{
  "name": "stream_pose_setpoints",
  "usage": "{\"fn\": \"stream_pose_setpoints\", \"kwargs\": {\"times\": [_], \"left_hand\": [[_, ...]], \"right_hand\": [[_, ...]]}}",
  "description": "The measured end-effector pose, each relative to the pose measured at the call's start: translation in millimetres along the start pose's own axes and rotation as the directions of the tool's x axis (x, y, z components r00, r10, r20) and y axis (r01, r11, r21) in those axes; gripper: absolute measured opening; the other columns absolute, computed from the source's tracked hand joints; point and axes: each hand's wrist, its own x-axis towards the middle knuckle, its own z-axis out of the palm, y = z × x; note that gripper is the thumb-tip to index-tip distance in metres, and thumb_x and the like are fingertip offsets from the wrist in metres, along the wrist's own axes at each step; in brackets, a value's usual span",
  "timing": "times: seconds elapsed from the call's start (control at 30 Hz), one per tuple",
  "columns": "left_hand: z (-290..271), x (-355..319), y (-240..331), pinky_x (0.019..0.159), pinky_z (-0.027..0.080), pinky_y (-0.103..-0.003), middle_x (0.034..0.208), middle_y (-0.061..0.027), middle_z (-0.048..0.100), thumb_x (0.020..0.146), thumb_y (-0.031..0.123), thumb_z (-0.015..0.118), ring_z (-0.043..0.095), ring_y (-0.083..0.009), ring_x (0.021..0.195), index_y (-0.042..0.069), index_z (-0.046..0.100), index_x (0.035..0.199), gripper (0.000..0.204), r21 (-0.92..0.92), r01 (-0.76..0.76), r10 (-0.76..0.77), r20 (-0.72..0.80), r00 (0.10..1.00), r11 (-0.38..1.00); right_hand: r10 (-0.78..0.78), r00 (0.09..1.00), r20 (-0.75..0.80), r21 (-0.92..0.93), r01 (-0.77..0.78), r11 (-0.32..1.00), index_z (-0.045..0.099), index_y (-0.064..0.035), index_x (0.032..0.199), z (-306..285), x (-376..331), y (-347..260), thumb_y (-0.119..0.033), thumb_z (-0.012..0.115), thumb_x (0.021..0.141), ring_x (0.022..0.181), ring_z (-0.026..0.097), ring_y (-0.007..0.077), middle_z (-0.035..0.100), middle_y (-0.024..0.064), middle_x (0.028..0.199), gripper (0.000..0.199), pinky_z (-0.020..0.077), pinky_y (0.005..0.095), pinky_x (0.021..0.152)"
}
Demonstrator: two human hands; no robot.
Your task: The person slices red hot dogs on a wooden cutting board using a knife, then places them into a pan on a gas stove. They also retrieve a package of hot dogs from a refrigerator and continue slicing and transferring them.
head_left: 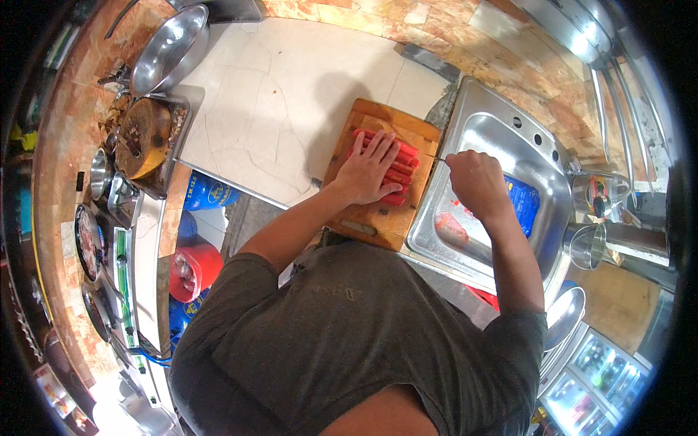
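Observation:
Several red, sausage-like sticks, probably hot dogs (403,172), lie side by side on a wooden cutting board (427,132). My left hand (366,173) rests flat over them, its fingers stretched out and spread. To the right, my right hand (476,180) is closed in a fist above the edge of the sink. From it a thin knife (438,158), seen nearly edge-on, points left toward the board and the sausages. Most of its handle is hidden inside the fist.
A steel sink (459,138) adjoins the board, with a blue package (523,205) in it. The pale tiled counter (254,94) stretches left. A metal bowl (171,49) and a round wooden block (144,138) stand at the far left. Clear glassware (587,245) stands right of the sink.

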Motion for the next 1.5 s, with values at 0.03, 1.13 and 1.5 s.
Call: {"fn": "stream_pose_setpoints", "kwargs": {"times": [0.03, 1.13, 1.5], "left_hand": [[-1, -1, 0, 0.121, 0.009, -0.062, 0.162, -0.0209, 0.025, 0.091, 0.068, 0.049, 0.018, -0.0363, 0.152, 0.001, 0.031, 0.154, 0.094, -0.001, 0.006, -0.006, 0.01, 1.0, 1.0], [-1, 0, -1, 0.12, 0.011, -0.063, 0.161, -0.0206, 0.026, 0.09, 0.069, 0.049, 0.019, -0.0365, 0.151, 0.001, 0.032, 0.153, 0.094, 0.023, 0.018, -0.018, 0.021, 1.0, 1.0], [7, -1, -3, 0.118, 0.016, -0.065, 0.155, -0.0232, 0.035, 0.088, 0.064, 0.056, 0.029, -0.0402, 0.146, -0.002, 0.039, 0.148, 0.091, -0.02, -0.029, 0.027, -0.129, 0.991, 0.999]], "right_hand": [[-0.003, 1.0, 0.003, -0.008, 0.003, 1.0, 0.072, -0.0063, 0.076, 2, 4, -1, -0.01, 0.059, 0.084, 0.073, 0.073, 0.0334, 0.071, 0.0175, 0.076, 0.015, 0.0585, 0.0442, 0.065], [-0.036, 0.99, 0.138, -0.062, 0.045, 0.997, 0.074, -0.0066, 0.076, -15, -6, -11, -0.01, 0.06, 0.082, 0.077, 0.074, 0.0317, 0.072, 0.0174, 0.077, 0.015, 0.059, 0.0413, 0.067], [-0.057, 0.979, 0.197, -0.073, 0.073, 0.995, 0.073, -0.0072, 0.077, -4, -14, -20, -0.011, 0.061, 0.083, 0.076, 0.074, 0.0305, 0.072, 0.017, 0.08, 0.014, 0.0591, 0.0402, 0.065]]}}
